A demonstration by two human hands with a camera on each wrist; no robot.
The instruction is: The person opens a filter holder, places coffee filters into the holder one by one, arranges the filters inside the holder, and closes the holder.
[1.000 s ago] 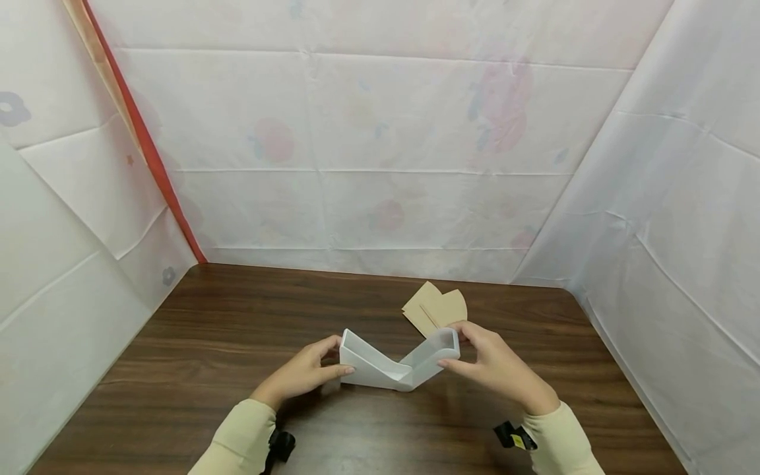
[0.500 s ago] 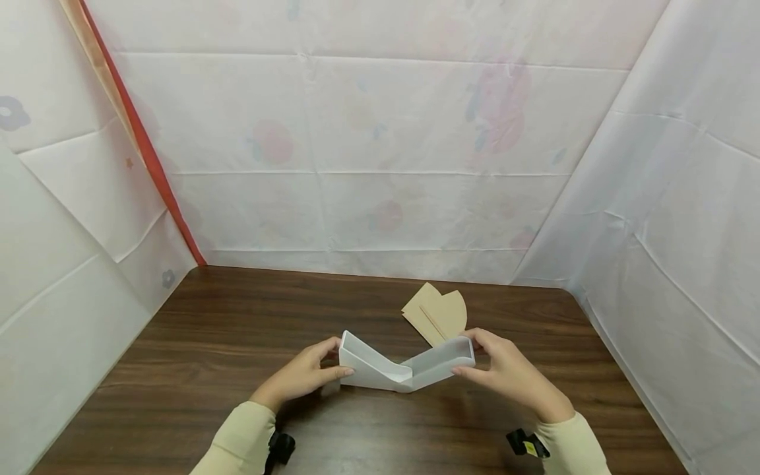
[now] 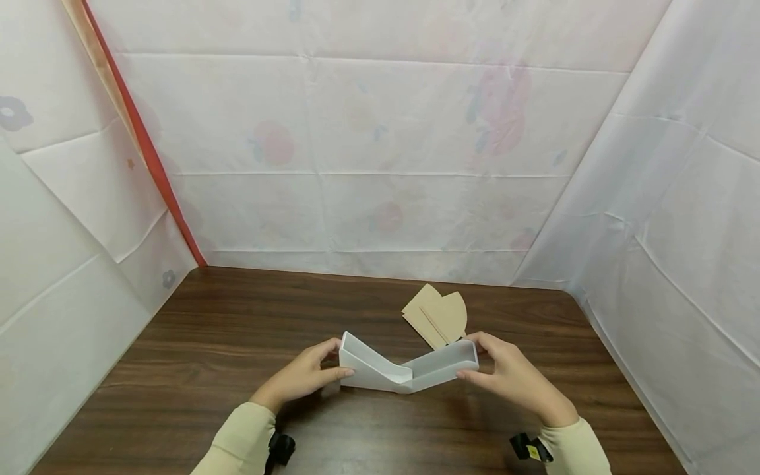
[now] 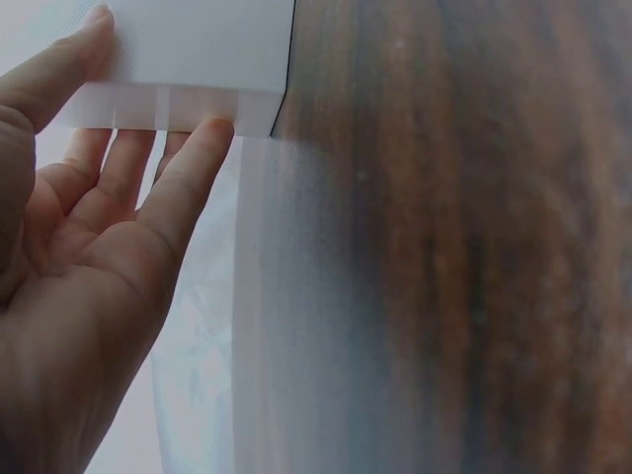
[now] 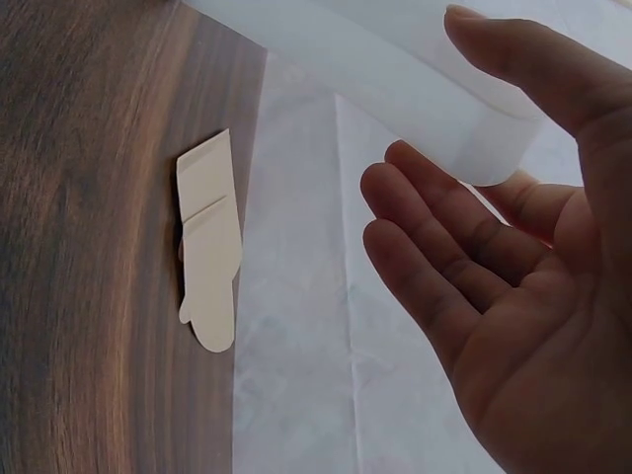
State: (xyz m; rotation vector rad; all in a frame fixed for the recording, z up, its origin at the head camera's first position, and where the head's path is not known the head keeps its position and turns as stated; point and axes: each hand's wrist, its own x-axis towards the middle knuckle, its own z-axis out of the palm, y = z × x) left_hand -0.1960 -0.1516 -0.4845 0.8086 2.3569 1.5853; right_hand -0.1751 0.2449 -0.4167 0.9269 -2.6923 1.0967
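Note:
A white, open two-part case (image 3: 371, 377), bent into a wide V and joined at its low middle, lies between both hands. My left hand (image 3: 301, 373) holds its left end, thumb on the near wall; in the left wrist view the fingertips touch the narrow end of the case (image 4: 202, 51). Its right half (image 3: 442, 369) tilts up a little toward my right hand (image 3: 512, 377), which holds that end between thumb and fingers. In the right wrist view the case (image 5: 395, 84) passes between thumb and fingers. Both troughs of the case face up.
Several flat tan pieces (image 3: 438, 318) with rounded edges lie overlapping on the dark wood-grain table (image 3: 249, 310), just behind the right half of the case. White patterned cloth (image 3: 380, 132) stands as walls behind and on both sides. A black wrist camera (image 3: 528, 448) sits by the right sleeve.
My right hand has moved right and down, swinging the right half of the case outward and lower, so the V is wider. The left hand has stayed in place.

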